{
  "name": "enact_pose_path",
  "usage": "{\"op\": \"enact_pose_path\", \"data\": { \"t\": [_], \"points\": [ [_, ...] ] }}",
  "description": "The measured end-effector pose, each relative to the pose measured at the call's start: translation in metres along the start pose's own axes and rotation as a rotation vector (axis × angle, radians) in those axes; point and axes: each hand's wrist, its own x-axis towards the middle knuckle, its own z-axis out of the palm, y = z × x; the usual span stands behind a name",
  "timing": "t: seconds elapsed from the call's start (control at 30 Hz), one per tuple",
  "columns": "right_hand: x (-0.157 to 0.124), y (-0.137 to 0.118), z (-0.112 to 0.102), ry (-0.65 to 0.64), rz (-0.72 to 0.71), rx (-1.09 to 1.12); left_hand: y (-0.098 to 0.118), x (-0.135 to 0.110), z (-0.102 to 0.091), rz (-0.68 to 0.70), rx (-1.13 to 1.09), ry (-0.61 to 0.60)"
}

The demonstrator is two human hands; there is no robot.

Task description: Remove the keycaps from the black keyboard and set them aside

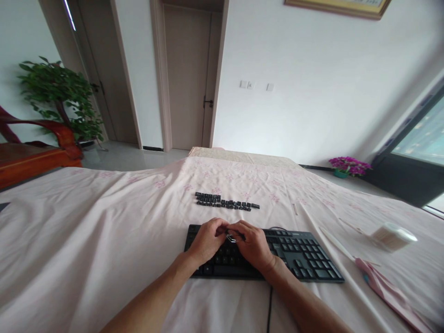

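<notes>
A black full-size keyboard (298, 254) lies on the cloth in front of me, with both my hands above its left and middle part. My right hand (253, 240) is closed around a keycap puller (231, 238), whose bent metal wire shows under the fingers. My left hand (208, 238) is closed in a pinch beside the wire, fingertips close to the right hand's; what it grips is hidden. Just beyond the keyboard, loose black keycaps (225, 202) sit in short rows. Much of the key area beneath my hands is covered from view.
A pale pink flowered cloth (138, 222) covers the surface. On the right are a clear tub of cotton swabs (393, 237), a few loose swabs and a pink cloth-like item (385, 286) with a long pale stick. A cable (269, 307) runs toward me.
</notes>
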Motion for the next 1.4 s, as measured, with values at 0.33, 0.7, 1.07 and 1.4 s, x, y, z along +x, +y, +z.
{"op": "enact_pose_path", "data": {
  "t": [0.33,0.7,1.07,1.4],
  "points": [
    [0.0,0.002,0.001,-0.034,0.019,0.013,0.001,0.0,0.001,0.012,0.02,0.003],
    [0.0,0.005,0.001,0.014,0.067,0.03,-0.001,0.001,0.002,-0.003,-0.002,0.038],
    [0.018,0.023,-0.005,0.114,0.369,0.251,-0.002,0.001,0.001,0.057,0.156,0.058],
    [0.027,0.035,-0.019,0.064,0.426,0.308,0.004,0.0,-0.001,0.063,0.185,0.039]
  ]
}}
